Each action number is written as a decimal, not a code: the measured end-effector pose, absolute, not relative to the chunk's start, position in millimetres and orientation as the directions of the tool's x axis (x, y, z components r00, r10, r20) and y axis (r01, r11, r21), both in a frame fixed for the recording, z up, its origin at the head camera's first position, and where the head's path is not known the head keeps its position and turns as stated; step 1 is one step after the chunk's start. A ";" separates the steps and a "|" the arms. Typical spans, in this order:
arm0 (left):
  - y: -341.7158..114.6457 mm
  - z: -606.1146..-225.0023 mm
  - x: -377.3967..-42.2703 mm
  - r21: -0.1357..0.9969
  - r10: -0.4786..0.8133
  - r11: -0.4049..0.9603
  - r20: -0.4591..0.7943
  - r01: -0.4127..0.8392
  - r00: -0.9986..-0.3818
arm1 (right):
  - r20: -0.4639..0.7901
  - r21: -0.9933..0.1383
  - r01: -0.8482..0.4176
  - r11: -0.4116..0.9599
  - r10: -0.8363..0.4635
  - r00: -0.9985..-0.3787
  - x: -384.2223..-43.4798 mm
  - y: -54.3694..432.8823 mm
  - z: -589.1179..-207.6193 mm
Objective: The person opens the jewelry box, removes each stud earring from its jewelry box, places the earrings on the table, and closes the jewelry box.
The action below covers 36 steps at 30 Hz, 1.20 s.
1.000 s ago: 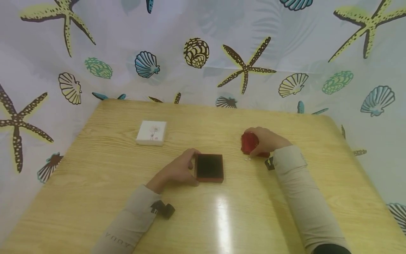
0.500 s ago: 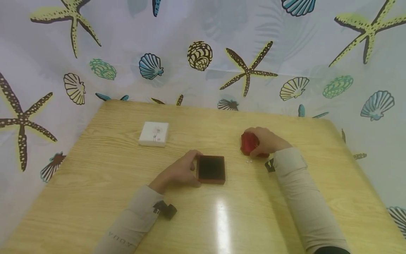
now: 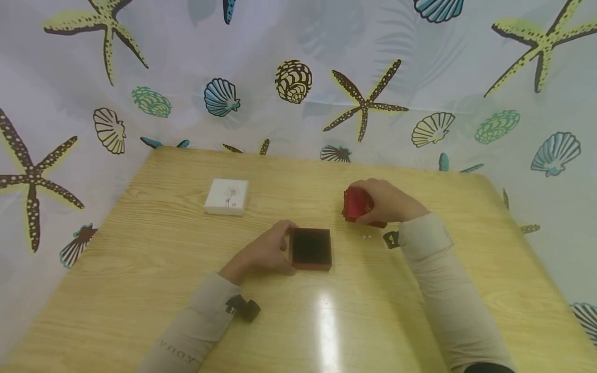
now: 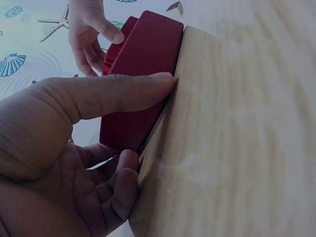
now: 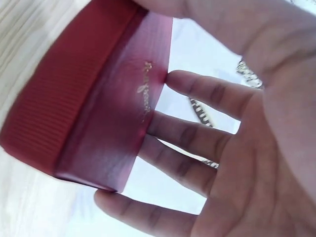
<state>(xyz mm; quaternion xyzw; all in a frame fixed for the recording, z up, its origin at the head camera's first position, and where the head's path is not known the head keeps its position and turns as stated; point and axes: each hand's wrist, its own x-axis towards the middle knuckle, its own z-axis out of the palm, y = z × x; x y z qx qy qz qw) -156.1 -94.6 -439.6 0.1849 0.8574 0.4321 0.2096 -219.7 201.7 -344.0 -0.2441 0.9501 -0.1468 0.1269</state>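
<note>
In the head view, my left hand [image 3: 263, 251] grips an open square box [image 3: 310, 247] by its left side. The box has dark red walls and a black inside. In the left wrist view, the thumb lies along the red wall [image 4: 143, 49], with the fingers curled below. To the right, my right hand [image 3: 384, 201] holds a red box lid [image 3: 356, 203] with a ribbon on it, tilted above the table. A ribbed ribbon band [image 5: 64, 94] and gold script on the lid [image 5: 106, 118] show in the right wrist view, where fingertips press its edge.
A small white box [image 3: 226, 197] with a flower print stands on the wooden table [image 3: 154, 233], back left. Two tiny pale spots [image 3: 367, 237] show on the tabletop below the lid. Behind the table hangs a curtain [image 3: 261, 31] printed with shells and starfish.
My right hand has raised the red lid and moved it slightly left and away from me. The left hand stays on the box. The head view shifted a little early on.
</note>
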 end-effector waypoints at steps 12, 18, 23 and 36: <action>-95.7 -437.4 -154.6 0.818 0.494 0.561 -0.206 0.129 -0.845 | -0.153 -0.376 -0.461 0.804 -0.544 -0.825 -197.1 174.6 -332.5; -96.7 -435.4 -154.6 0.821 0.497 0.557 -0.207 0.127 -0.843 | -0.152 -0.355 -0.475 0.805 -0.551 -0.820 -187.5 160.9 -328.7; -94.6 -439.2 -155.6 0.828 0.497 0.548 -0.204 0.122 -0.843 | -0.152 -0.349 -0.494 0.796 -0.568 -0.809 -181.7 152.5 -331.1; -93.7 -439.7 -155.7 0.810 0.486 0.572 -0.207 0.130 -0.849 | -0.166 -0.341 -0.529 0.777 -0.603 -0.780 -169.1 128.7 -337.0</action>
